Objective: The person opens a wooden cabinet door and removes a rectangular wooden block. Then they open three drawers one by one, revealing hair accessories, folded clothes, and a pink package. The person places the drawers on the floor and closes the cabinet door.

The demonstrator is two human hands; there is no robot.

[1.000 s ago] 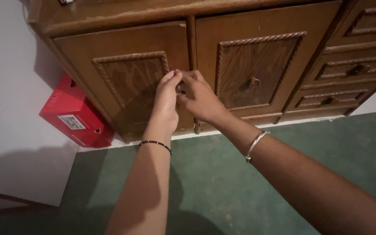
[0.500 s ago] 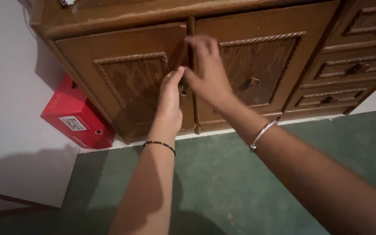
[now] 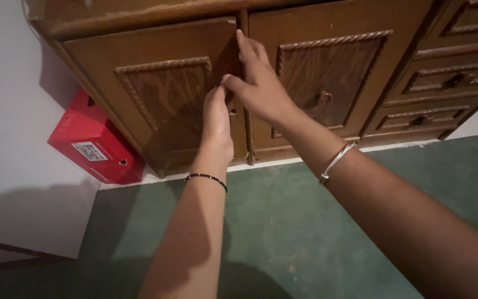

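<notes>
Pinching at the inner edge of the left brown wooden cabinet door with rope-carved panel [image 3: 161, 94], the left hand [image 3: 217, 124] is seen w/ fingers drawn together; whatever small fitting is gripped there is hidden by the fingers, so grip contents can't be told. Right hand [image 3: 261, 88] is half open: index and middle fingers laid flat up the narrow post between the two doors, thumb angled toward the left hand's fingertips, touching or nearly so. Nothing is held by it.

Left door appears slightly ajar at its top inner corner. Right brown carved door [image 3: 327, 77] is shut, its small round knob [image 3: 322, 98] untouched. Beaded black bracelet [image 3: 206, 178] noted on left wrist, silver bangle [image 3: 336, 161] on right. Red cardboard box [image 3: 92, 141] sits on the green floor [image 3: 283, 221] just beside the cabinet's left side, against the white wall.

Risks, as judged: right-hand fingertips lie along the door gap, so pinching is possible if the door swings shut. Left-hand pinch is shallow, so slip off the fitting is likely under a hard pull. Lighting is dim, detail at the fingertips poor.
</notes>
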